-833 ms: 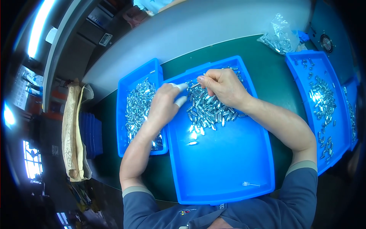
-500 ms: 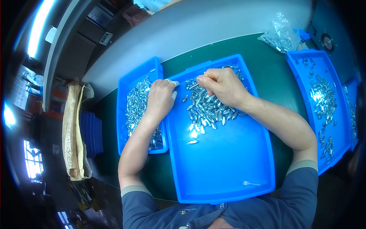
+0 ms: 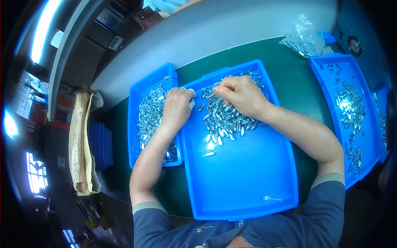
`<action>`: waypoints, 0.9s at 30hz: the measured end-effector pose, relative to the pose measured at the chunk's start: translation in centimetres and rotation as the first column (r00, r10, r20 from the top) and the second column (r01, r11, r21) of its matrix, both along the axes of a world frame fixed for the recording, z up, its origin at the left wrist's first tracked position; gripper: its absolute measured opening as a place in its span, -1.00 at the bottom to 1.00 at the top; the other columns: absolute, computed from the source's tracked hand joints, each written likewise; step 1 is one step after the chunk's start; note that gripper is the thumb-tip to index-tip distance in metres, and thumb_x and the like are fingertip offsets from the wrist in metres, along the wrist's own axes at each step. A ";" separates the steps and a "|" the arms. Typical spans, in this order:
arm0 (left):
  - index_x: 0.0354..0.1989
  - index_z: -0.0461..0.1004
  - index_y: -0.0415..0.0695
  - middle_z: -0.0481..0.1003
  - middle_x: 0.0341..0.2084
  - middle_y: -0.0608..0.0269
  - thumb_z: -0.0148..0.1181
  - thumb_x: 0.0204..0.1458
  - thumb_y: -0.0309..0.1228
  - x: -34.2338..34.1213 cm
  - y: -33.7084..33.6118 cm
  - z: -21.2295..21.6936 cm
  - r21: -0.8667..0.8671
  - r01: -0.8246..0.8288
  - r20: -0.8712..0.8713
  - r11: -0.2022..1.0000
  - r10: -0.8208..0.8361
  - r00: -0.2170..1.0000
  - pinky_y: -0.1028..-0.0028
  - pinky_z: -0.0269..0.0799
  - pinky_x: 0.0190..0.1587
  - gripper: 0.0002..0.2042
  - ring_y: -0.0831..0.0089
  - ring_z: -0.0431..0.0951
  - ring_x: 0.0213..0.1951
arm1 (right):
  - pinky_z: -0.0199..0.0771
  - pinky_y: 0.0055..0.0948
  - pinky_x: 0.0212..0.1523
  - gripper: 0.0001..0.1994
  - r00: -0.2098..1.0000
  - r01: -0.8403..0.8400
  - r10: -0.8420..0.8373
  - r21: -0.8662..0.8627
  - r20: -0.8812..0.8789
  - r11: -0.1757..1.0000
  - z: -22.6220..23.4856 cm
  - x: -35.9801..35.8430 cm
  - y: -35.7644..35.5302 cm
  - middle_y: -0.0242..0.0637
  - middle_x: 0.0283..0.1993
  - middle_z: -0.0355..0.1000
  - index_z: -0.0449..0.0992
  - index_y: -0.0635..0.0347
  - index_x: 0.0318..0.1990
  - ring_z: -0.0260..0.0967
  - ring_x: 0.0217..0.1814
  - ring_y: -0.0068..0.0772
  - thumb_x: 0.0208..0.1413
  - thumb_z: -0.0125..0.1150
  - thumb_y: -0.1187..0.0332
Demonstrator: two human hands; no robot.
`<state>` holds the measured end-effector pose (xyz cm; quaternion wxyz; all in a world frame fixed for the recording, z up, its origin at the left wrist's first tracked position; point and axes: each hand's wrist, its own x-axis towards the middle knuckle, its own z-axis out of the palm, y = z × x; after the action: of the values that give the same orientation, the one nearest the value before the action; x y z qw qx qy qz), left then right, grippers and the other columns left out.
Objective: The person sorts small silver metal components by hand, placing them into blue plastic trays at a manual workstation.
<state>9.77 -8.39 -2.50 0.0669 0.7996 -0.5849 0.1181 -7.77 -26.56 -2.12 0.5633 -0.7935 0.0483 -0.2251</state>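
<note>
My left hand hovers over the shared edge of two blue trays, its fingers curled inward and white covers on some fingertips. Whatever it holds, if anything, is hidden. My right hand is above the far part of the large blue tray, thumb and forefinger pinched together; what sits in the pinch is too small to make out. Beneath it spreads a heap of small shiny metal cylindrical parts. More such parts fill the smaller blue tray on the left.
A small clear plastic piece lies in the large tray's near right corner. Another blue tray with metal parts stands at the right, beside a clear bag of parts. Brown cardboard and stacked blue bins are at the left.
My left hand has shifted slightly to the right, toward the large tray. My right hand stays nearly in place, still pinched.
</note>
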 end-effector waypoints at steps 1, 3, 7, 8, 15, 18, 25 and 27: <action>-0.21 0.59 -0.13 0.55 -0.39 0.14 0.40 -0.12 -0.50 0.0 -0.1 0.0 0.011 -0.002 -0.025 1.000 0.002 1.000 0.14 0.40 0.01 -0.75 0.09 0.54 -0.20 | 0.37 -0.42 -0.50 -0.62 1.000 0.002 -0.002 -0.019 0.011 1.000 -0.1 0.0 0.0 -0.32 -0.61 0.49 0.61 0.25 -0.47 0.42 -0.56 -0.54 0.33 0.20 0.17; -0.21 0.59 -0.13 0.55 -0.40 0.14 0.40 -0.12 -0.50 0.1 0.1 0.1 0.023 -0.009 -0.046 1.000 0.010 0.999 0.14 0.40 0.01 -0.75 0.09 0.54 -0.20 | 0.32 -0.44 -0.50 -0.64 1.000 -0.009 0.009 -0.012 -0.008 1.000 0.1 -0.1 0.0 -0.36 -0.60 0.47 0.61 0.25 -0.44 0.37 -0.56 -0.58 0.34 0.20 0.19; -0.18 0.61 -0.14 0.55 -0.41 0.11 0.39 -0.11 -0.51 0.3 0.2 0.0 0.005 0.065 -0.052 0.998 -0.065 0.997 0.14 0.40 0.01 -0.74 0.07 0.54 -0.20 | 0.35 -0.39 -0.51 -0.62 1.000 -0.008 0.008 -0.070 -0.011 0.998 0.0 0.1 0.1 -0.31 -0.61 0.49 0.60 0.24 -0.49 0.41 -0.58 -0.52 0.33 0.21 0.18; -0.17 0.62 -0.14 0.55 -0.41 0.10 0.38 -0.11 -0.51 0.3 0.2 0.0 0.004 0.085 -0.045 0.996 -0.084 0.995 0.14 0.40 0.02 -0.74 0.07 0.54 -0.20 | 0.35 -0.39 -0.51 -0.62 1.000 -0.009 0.008 -0.070 -0.012 0.998 0.0 0.1 0.1 -0.31 -0.61 0.49 0.60 0.24 -0.49 0.41 -0.58 -0.52 0.33 0.21 0.18; -0.20 0.62 -0.14 0.57 -0.36 0.08 0.41 -0.08 -0.49 -1.2 0.1 1.0 -0.104 -0.003 -0.113 0.995 -0.009 0.994 0.16 0.45 -0.05 -0.77 0.07 0.56 -0.18 | 0.35 -0.33 -0.48 -0.64 1.000 -0.013 0.012 -0.066 -0.019 0.998 -0.3 0.1 0.2 -0.29 -0.60 0.49 0.60 0.26 -0.46 0.42 -0.55 -0.46 0.32 0.21 0.18; -0.20 0.61 -0.16 0.59 -0.35 0.09 0.44 -0.04 -0.45 -2.3 0.0 1.1 -0.245 0.016 -0.281 0.969 -0.086 0.956 0.19 0.52 -0.14 -0.78 0.07 0.60 -0.20 | 0.36 -0.31 -0.46 -0.65 1.000 -0.006 0.005 -0.061 -0.025 0.998 -0.4 0.2 0.1 -0.28 -0.59 0.50 0.61 0.25 -0.44 0.43 -0.54 -0.43 0.31 0.21 0.18; -0.23 0.59 -0.20 0.62 -0.34 0.09 0.46 -0.01 -0.46 -3.4 -0.1 1.5 -0.317 0.078 -0.409 0.945 -0.210 0.888 0.27 0.55 -0.23 -0.79 0.14 0.65 -0.26 | 0.40 -0.25 -0.44 -0.69 1.000 0.015 -0.018 -0.141 -0.016 0.990 -0.2 0.1 0.2 -0.21 -0.57 0.52 0.62 0.24 -0.41 0.50 -0.51 -0.30 0.28 0.24 0.19; -0.26 0.59 -0.19 0.62 -0.34 0.12 0.47 -0.04 -0.48 -3.5 -0.1 1.5 -0.335 0.123 -0.379 0.934 -0.253 0.890 0.27 0.54 -0.24 -0.80 0.16 0.64 -0.27 | 0.40 -0.22 -0.43 -0.70 1.000 0.022 -0.022 -0.151 0.000 0.988 -0.4 0.2 0.3 -0.18 -0.56 0.51 0.61 0.24 -0.42 0.50 -0.50 -0.24 0.26 0.25 0.20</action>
<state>6.23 -8.45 -0.97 0.3225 0.7253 -0.6076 0.0257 -7.59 -26.29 -2.51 0.4991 -0.8335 0.0404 -0.2337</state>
